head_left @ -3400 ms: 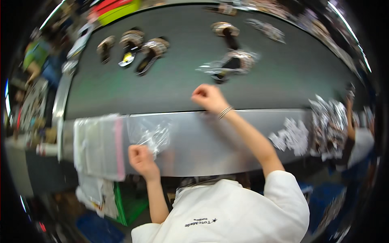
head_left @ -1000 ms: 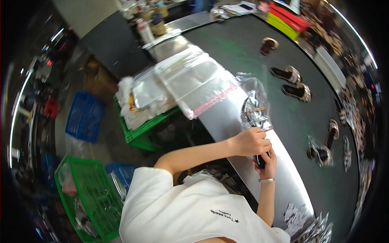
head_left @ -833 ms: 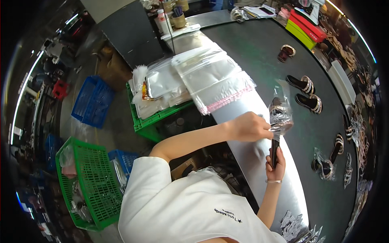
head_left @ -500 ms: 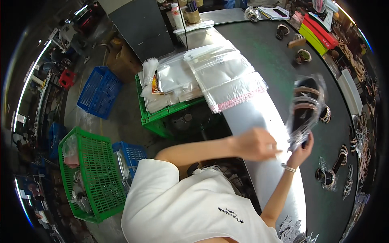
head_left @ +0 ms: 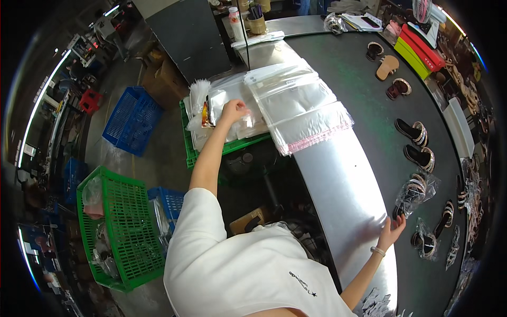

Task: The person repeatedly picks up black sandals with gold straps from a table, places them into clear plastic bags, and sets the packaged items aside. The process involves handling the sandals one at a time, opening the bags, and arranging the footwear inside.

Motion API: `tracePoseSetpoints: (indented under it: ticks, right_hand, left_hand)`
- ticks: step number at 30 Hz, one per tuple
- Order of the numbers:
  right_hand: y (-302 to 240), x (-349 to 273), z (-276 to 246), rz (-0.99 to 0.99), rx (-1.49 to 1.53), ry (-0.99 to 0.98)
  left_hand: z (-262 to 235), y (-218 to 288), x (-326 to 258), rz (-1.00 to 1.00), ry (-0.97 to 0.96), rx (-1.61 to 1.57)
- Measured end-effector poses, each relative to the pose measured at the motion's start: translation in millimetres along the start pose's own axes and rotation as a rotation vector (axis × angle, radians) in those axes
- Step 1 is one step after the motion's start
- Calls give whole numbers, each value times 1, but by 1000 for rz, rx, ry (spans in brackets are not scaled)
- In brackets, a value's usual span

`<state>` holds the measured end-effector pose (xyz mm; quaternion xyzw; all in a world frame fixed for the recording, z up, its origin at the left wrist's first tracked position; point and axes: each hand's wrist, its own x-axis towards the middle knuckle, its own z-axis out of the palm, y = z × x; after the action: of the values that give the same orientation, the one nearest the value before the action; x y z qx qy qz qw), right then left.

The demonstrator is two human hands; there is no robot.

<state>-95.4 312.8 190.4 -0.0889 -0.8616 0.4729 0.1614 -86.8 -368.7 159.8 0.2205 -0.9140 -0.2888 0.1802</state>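
Observation:
My left hand [head_left: 234, 112] is over clear plastic bags [head_left: 222, 100] piled on a green crate. Its fingers are curled together, and whatever may be between them cannot be made out. At the dark bench's near edge, my right hand [head_left: 392, 232] has its fingers apart, close to the near end of a sandal in a clear bag [head_left: 414, 193]. That sandal lies on the dark surface; whether the fingertips touch its wrapping is unclear. Farther off, unwrapped dark sandals [head_left: 420, 157] with decorated straps lie in a column. Another bagged sandal [head_left: 425, 240] is right of my right hand.
A stack of flat clear bags [head_left: 296, 105] lies on the metal ledge [head_left: 343, 179]. Left of me on the floor stand a green basket [head_left: 127, 227] and a blue crate [head_left: 132, 121]. A red and lime box [head_left: 417, 50] sits at the far right.
My right hand has let go of the bagged sandal, which now lies on the dark surface. My left hand has swung away from it, left and forward to the bags on the green crate.

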Motion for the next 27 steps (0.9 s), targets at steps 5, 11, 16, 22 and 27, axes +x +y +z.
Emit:
tracePoseSetpoints:
  ticks: [5,11,16,22,27]
  right_hand:
    - [11,-22,-25,59,-78,24]
    - [-7,-25,-23,45,-78,33]
    - [-65,-21,38,-179,64,-84]
    - [-214,-60,160,-599,352,-545]
    - [-281,-96,303,-1018,380,-780]
  left_hand:
    - [9,-17,2,-91,74,-59]
    - [4,-8,5,-123,-4,-33]
    - [-1,-26,17,-115,-27,-7]
    - [-6,-31,28,-149,-202,-109]
    - [0,-48,42,-91,-297,-168]
